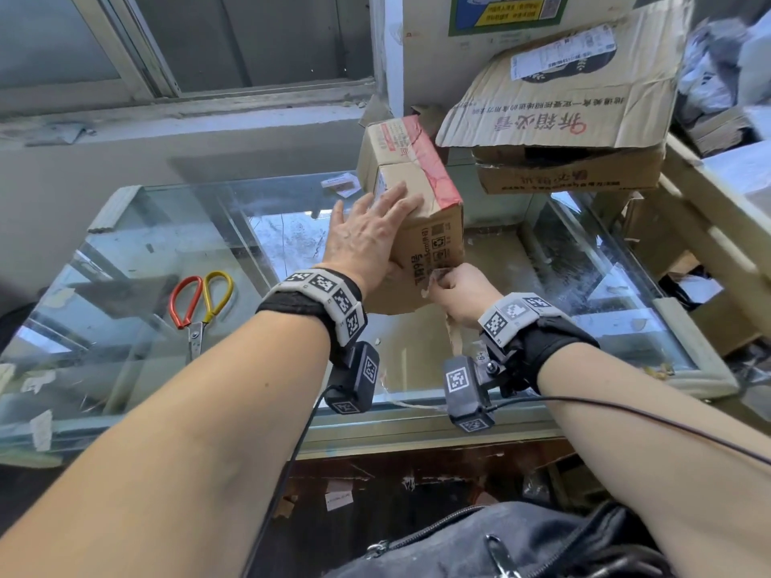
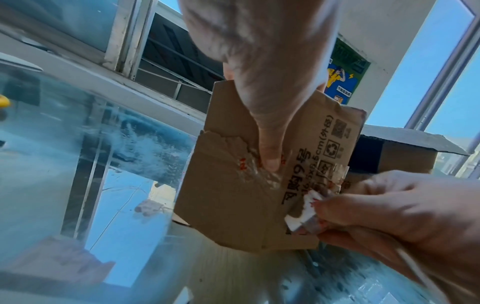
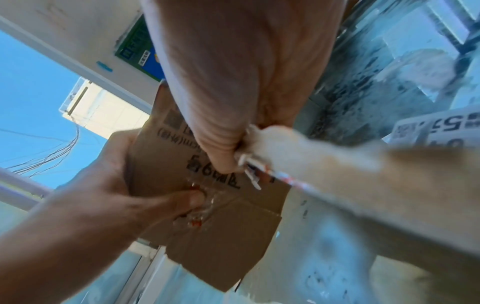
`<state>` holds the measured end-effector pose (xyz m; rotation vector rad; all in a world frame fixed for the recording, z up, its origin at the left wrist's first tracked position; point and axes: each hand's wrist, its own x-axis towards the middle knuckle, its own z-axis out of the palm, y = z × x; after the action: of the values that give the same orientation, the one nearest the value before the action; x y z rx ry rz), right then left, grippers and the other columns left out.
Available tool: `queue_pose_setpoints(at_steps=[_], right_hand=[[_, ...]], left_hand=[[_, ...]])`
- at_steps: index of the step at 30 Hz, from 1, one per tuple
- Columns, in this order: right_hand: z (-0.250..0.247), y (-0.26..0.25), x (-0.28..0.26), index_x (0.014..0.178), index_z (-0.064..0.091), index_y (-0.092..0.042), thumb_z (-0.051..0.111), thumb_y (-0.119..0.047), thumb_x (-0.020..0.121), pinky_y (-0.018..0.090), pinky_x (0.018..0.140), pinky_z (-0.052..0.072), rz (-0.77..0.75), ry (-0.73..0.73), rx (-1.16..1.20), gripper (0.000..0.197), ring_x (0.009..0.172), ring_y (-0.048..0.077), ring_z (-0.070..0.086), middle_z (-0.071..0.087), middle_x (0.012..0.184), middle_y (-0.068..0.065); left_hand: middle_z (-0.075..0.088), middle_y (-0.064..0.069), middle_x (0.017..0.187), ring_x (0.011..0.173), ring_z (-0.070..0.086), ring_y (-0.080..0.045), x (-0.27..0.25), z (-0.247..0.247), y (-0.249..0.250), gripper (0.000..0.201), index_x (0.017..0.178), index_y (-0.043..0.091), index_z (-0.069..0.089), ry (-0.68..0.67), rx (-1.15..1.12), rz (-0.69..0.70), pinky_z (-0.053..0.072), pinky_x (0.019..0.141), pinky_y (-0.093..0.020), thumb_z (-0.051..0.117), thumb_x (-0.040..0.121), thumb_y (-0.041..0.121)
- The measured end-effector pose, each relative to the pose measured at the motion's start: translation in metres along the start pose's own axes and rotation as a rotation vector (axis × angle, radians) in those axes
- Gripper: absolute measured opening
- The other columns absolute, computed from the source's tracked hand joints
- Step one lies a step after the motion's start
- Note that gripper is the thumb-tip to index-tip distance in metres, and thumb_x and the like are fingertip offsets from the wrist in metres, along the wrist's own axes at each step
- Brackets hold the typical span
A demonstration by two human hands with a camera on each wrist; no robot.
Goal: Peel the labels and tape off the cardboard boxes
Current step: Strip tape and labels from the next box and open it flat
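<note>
A small cardboard box [image 1: 434, 239] with red tape [image 1: 434, 177] along its top edge stands tilted on the glass counter. My left hand [image 1: 388, 227] grips it, with the fingers spread flat over the top and the thumb [image 2: 270, 156] pressed on the printed near face. My right hand [image 1: 442, 281] is at that face's lower right edge and pinches a crumpled white and clear strip of tape [image 2: 301, 216]. In the right wrist view the tape strip [image 3: 259, 170] runs out from between thumb and fingers. Torn paper patches show on the box face.
Scissors [image 1: 200, 302] with red and yellow handles lie on the glass counter [image 1: 125, 327] to the left. A larger open box [image 1: 563, 118] with a white label [image 1: 563, 52] sits behind on the right. A wooden frame [image 1: 688, 227] stands right, and a black bag [image 1: 500, 544] lies below.
</note>
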<state>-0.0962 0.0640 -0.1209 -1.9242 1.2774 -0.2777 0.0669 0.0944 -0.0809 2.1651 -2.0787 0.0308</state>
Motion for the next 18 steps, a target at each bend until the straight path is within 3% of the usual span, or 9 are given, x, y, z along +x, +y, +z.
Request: queue_pose_setpoints(at_steps=[3,11,14,18], right_hand=[[-0.007,0.006,-0.003,0.042,0.036,-0.010,0.055,-0.016,0.093,0.025,0.049,0.031,0.014,0.024,0.029,0.055,0.044,0.018,0.036,0.039,0.047,0.007],[-0.016,0.013,-0.011,0.042,0.045,-0.012,0.059,-0.017,0.091,0.022,0.048,0.034,0.043,-0.003,0.049,0.051,0.045,0.014,0.042,0.046,0.048,0.003],[-0.023,0.014,-0.013,0.051,0.055,-0.009,0.056,-0.033,0.093,0.024,0.049,0.035,0.124,0.048,-0.096,0.049,0.053,0.018,0.052,0.054,0.053,0.005],[-0.029,0.012,-0.014,0.080,0.065,-0.004,0.052,-0.048,0.092,0.030,0.066,0.046,0.183,0.098,-0.337,0.047,0.080,0.031,0.063,0.062,0.076,0.011]], left_hand=[[0.010,0.012,0.160,0.146,0.017,-0.025,0.002,0.000,-0.003,0.104,0.150,0.040,0.017,0.003,-0.020,-0.001,0.008,0.118,-0.055,0.083,0.070,0.028],[0.011,0.011,0.161,0.147,0.013,-0.028,0.001,-0.002,-0.004,0.102,0.149,0.039,0.017,-0.001,-0.006,-0.009,0.007,0.118,-0.055,0.083,0.071,0.031],[0.013,0.006,0.161,0.149,0.007,-0.027,0.004,-0.004,0.002,0.099,0.148,0.034,0.021,0.010,0.029,0.018,0.001,0.119,-0.053,0.083,0.070,0.032],[0.021,-0.005,0.158,0.149,0.007,-0.023,0.009,-0.007,0.018,0.092,0.136,0.020,0.032,0.051,0.054,0.057,-0.003,0.121,-0.044,0.082,0.064,0.047]])
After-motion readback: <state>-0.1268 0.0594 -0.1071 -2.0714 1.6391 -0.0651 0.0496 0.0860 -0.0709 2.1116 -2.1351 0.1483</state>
